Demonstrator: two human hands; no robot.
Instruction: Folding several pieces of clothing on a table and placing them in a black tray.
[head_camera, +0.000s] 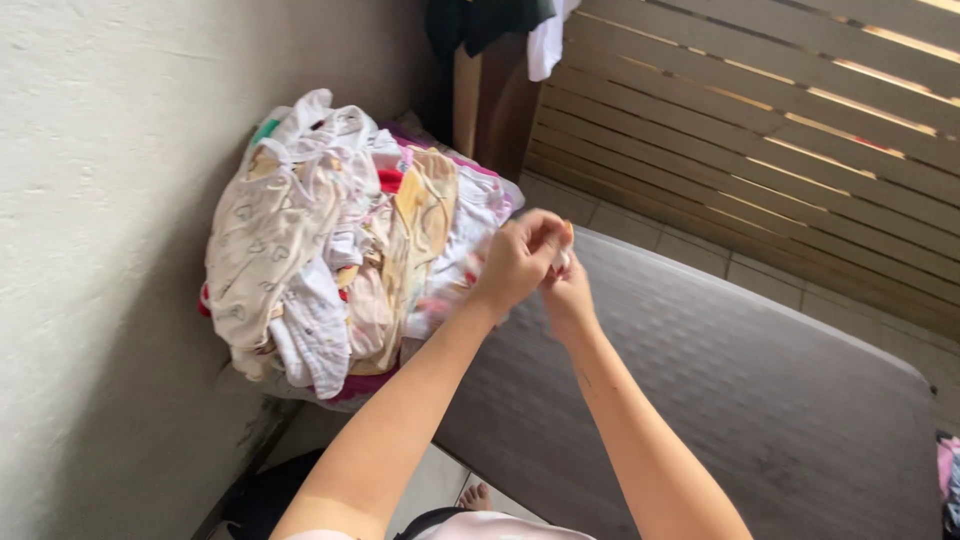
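My left hand (515, 262) and my right hand (566, 290) meet above the near edge of a grey ironing board (760, 390). Both pinch a small light garment piece (562, 258) between the fingers; most of it is hidden by the hands and blurred. Just to the left of the hands lies a heap of baby clothes (340, 250) in white, cream, yellow and pink, piled at the far left end of the board against the wall.
A rough pale wall (100, 250) runs along the left. Slatted wooden panels (780, 130) stand at the back right over a tiled floor. Dark and white garments (500, 25) hang at the top. My bare foot (478, 496) shows below the board.
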